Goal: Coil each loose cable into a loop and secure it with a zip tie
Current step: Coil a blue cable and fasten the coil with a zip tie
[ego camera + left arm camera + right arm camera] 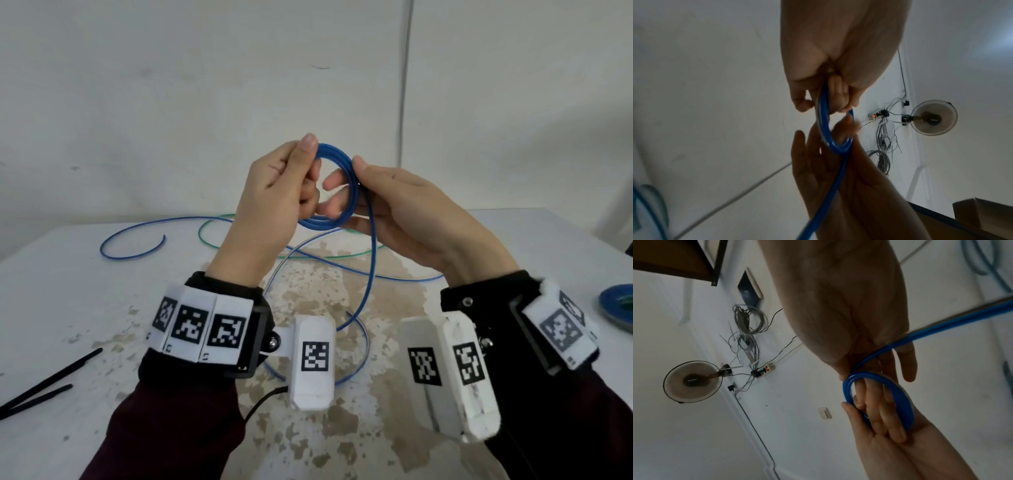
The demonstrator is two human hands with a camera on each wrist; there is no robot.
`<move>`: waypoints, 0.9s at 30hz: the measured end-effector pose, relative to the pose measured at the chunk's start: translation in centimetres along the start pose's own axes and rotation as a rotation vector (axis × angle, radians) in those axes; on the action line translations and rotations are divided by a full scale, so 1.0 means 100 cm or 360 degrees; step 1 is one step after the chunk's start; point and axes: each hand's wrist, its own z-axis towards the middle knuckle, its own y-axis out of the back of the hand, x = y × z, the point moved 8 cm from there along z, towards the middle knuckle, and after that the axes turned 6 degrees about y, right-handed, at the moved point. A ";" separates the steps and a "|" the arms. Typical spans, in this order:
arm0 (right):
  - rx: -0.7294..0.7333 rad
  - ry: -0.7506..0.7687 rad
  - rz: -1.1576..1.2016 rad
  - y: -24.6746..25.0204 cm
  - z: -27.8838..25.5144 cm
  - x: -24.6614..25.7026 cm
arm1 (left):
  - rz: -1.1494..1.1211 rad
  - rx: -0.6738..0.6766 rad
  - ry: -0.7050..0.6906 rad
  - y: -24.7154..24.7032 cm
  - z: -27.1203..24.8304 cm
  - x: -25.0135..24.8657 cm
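Both hands are raised above the table and hold a small coil of blue cable [355, 200] between them. My left hand [310, 168] pinches the coil's left side between thumb and curled fingers. Thumb against fingers, my right hand [344, 186] grips the right side, and some fingers reach through the loop. The cable's loose tail [369, 274] hangs from the right hand down to the table. In the left wrist view, the left hand [824, 104] pinches the coil [827, 134]. The right wrist view has the right hand [869, 378] on the coil [908, 410].
A green cable [205, 240] and more loose blue cable [130, 255] lie on the worn white table [68, 308] beyond the hands. Two black zip ties [44, 387] lie at the near left. A blue dish [616, 308] stands at the right edge.
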 end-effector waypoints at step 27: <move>0.0057 0.0140 -0.0522 -0.002 -0.006 0.016 | 0.0199 0.0357 0.0149 -0.012 -0.007 0.001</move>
